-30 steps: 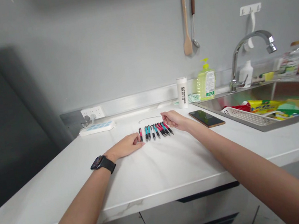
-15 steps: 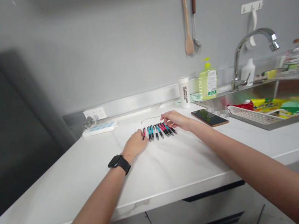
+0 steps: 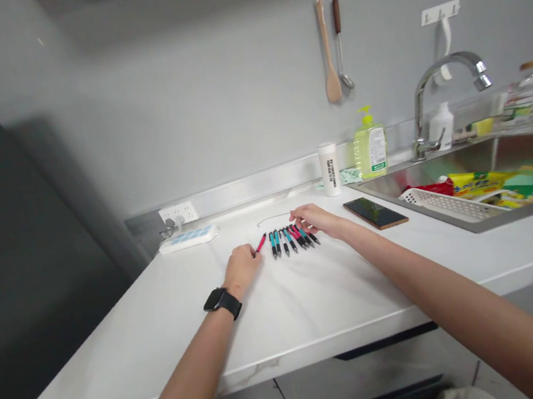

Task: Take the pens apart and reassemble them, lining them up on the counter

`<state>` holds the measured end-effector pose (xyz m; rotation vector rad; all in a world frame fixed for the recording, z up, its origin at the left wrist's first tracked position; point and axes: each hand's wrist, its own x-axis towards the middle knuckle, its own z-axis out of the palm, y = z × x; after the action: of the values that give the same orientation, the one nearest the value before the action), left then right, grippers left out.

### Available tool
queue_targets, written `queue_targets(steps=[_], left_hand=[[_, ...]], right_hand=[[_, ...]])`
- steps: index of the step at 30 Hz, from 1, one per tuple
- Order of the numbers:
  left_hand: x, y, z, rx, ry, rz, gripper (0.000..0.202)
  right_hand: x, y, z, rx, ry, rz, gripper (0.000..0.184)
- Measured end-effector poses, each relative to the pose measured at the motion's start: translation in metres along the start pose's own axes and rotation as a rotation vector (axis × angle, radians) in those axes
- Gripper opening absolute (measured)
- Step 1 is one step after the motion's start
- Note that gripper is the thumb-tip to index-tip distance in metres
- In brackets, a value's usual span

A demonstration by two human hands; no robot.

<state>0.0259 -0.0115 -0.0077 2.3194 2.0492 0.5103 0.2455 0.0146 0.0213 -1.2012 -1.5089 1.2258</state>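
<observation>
Several pens [image 3: 290, 239] with teal, pink and black barrels lie side by side on the white counter [image 3: 288, 304]. My left hand [image 3: 242, 270], with a black watch on its wrist, is closed on a pink pen [image 3: 260, 243] at the left end of the row, tilting it away from the others. At the right end my right hand [image 3: 313, 218] rests with its fingers stretched out over the pens' far tips, holding nothing. A thin wire loop [image 3: 272, 218] lies just behind the row.
A dark phone [image 3: 375, 212] lies right of the pens beside a steel sink [image 3: 478, 166] holding a white basket [image 3: 442, 206] and packets. A white cup [image 3: 329, 168], soap bottle [image 3: 370, 146], tap [image 3: 446, 87] and power strip [image 3: 188, 238] line the back wall.
My left hand turned and took hold of the leftmost pink pen, angling it away from the row. The right hand stayed at the right end. The view shifted slightly.
</observation>
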Motion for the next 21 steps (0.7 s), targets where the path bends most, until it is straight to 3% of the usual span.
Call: queue_targets(steps=[3, 7, 10, 12, 15, 21], left_hand=[[-0.002, -0.025, -0.024, 0.145, 0.041, -0.052, 0.028], [-0.015, -0.088, -0.059, 0.32, 0.082, -0.2, 0.027], [-0.032, -0.135, -0.07, 0.321, 0.079, -0.337, 0.025], [-0.042, -0.154, -0.069, 0.286, 0.058, -0.432, 0.024], [-0.048, -0.166, -0.063, 0.199, 0.036, -0.542, 0.024], [-0.047, -0.168, -0.054, 0.136, 0.066, -0.512, 0.029]], right_hand=[[-0.001, 0.0, 0.0, -0.005, -0.001, 0.0, 0.019], [-0.001, 0.002, 0.003, -0.031, -0.005, 0.01, 0.02], [0.001, 0.005, 0.008, -0.087, -0.014, 0.016, 0.02], [0.003, 0.007, 0.01, -0.101, -0.018, 0.016, 0.02], [0.006, 0.01, 0.01, -0.092, -0.013, 0.009, 0.021], [0.011, 0.017, 0.001, -0.082, 0.033, 0.016, 0.02]])
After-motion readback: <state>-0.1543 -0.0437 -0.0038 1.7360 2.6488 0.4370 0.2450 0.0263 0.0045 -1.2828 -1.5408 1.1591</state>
